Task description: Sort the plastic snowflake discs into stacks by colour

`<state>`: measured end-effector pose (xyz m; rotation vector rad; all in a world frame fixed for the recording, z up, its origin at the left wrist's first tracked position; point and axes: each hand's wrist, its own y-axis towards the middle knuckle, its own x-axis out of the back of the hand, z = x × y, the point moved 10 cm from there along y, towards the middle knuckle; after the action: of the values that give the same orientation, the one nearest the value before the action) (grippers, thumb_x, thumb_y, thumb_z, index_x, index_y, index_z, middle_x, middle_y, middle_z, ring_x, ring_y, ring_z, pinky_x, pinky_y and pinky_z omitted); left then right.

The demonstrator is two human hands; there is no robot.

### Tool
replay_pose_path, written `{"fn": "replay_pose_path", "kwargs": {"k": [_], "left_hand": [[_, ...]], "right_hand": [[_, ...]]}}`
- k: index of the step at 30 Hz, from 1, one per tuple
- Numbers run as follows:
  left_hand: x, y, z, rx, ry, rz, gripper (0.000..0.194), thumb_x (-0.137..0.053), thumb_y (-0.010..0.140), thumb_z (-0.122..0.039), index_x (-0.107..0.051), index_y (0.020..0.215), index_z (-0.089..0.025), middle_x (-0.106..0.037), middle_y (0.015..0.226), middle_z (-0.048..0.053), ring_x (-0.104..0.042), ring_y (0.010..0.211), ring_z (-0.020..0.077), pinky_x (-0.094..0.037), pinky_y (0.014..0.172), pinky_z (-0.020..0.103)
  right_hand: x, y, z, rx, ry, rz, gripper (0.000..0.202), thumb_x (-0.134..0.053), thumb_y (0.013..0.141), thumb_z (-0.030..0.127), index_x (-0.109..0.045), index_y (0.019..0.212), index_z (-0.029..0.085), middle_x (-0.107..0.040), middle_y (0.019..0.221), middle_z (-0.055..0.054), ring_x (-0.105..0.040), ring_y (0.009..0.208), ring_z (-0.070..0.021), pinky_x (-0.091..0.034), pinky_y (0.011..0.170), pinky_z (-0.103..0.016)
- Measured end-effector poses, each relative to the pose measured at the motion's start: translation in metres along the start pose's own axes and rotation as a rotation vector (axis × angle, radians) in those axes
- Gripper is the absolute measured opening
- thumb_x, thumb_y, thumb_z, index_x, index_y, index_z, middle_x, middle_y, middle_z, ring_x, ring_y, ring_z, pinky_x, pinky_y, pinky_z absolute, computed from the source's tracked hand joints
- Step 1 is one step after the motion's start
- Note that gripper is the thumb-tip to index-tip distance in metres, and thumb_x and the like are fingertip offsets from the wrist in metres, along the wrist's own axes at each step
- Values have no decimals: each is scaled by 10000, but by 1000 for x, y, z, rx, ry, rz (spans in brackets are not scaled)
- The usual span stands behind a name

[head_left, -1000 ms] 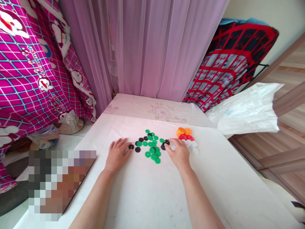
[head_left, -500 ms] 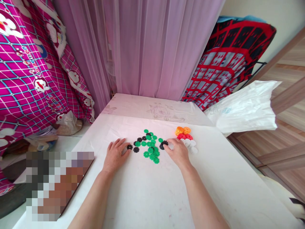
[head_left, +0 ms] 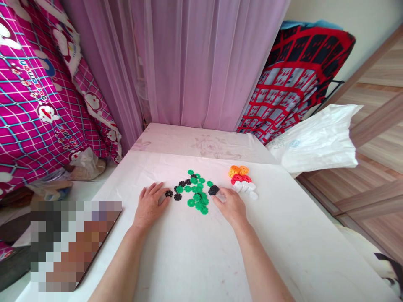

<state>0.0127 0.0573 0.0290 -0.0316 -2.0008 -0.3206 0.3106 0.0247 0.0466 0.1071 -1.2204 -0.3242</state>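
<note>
Several green notched discs (head_left: 201,197) lie in a loose heap on the white-covered table (head_left: 189,260), with a few black discs (head_left: 182,183) among them and to their left. My left hand (head_left: 151,205) rests left of the heap, fingers spread, thumb and index finger touching a black disc (head_left: 169,193). On the right side, my right hand (head_left: 231,203) has its thumb and index finger at a small stack of black discs (head_left: 213,190). Beyond it sit orange discs (head_left: 238,170), red discs (head_left: 241,179) and white discs (head_left: 245,187).
A white plastic bag (head_left: 321,140) stands at the table's right edge. At the left edge lies a pixelated flat object (head_left: 82,247). Purple curtains (head_left: 201,63) hang behind the table, and a wooden cabinet (head_left: 380,138) is at the right.
The black discs at my right hand now sit more evenly stacked, and its fingers have shifted slightly to their right side. The whole view has moved a little.
</note>
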Motion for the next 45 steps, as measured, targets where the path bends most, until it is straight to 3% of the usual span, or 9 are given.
{"fn": "replay_pose_path", "kwargs": {"k": [18,23,27,29,32,37,45], "left_hand": [[1,1,-1,12,2,21,323,-528,895,-395,-693,1165,-327,-585,1432,41,-453,1392,289,-288,1171,564],[-1,0,-1,11,0,29,330,-519,901,-401,-689,1173,-323,-577,1441,44,-446,1396,290,-280,1172,569],[0,0,-1,9,2,24,328,-517,904,-396,-688,1173,-322,-575,1442,45,-441,1399,293,-279,1171,574],[-1,0,-1,7,3,29,333,-511,907,-398,-685,1180,-320,-569,1448,47,-434,1404,294,-276,1173,576],[-1,0,-1,8,3,40,336,-510,909,-401,-683,1185,-319,-565,1452,46,-431,1406,294,-272,1176,572],[0,1,-1,5,-2,23,331,-520,904,-395,-688,1180,-322,-575,1441,44,-440,1399,298,-280,1172,576],[0,0,-2,8,8,31,329,-521,910,-389,-685,1186,-317,-571,1446,42,-436,1403,290,-275,1177,565]], "right_hand": [[0,0,8,42,-32,8,198,-637,846,309,-707,1018,240,-721,985,-50,-645,951,-218,-466,812,-309],[11,-2,9,56,-16,-51,206,-603,862,291,-705,1029,224,-723,990,-51,-635,939,-227,-469,820,-326],[17,-11,44,216,28,-66,235,-513,921,253,-708,1050,230,-708,1005,-58,-613,941,-211,-461,858,-323],[11,-21,71,327,17,-11,257,-524,925,263,-700,1111,243,-686,1069,-72,-588,992,-224,-455,885,-341],[-4,-35,94,364,-57,75,268,-592,903,292,-690,1148,248,-643,1173,-96,-549,1061,-270,-453,865,-391],[-18,-54,104,380,-61,155,252,-613,911,318,-685,1146,260,-631,1225,-80,-537,1096,-277,-439,862,-408],[-16,-52,102,368,-42,113,263,-551,944,268,-670,1175,227,-654,1254,-72,-521,1153,-269,-419,894,-400]]}}
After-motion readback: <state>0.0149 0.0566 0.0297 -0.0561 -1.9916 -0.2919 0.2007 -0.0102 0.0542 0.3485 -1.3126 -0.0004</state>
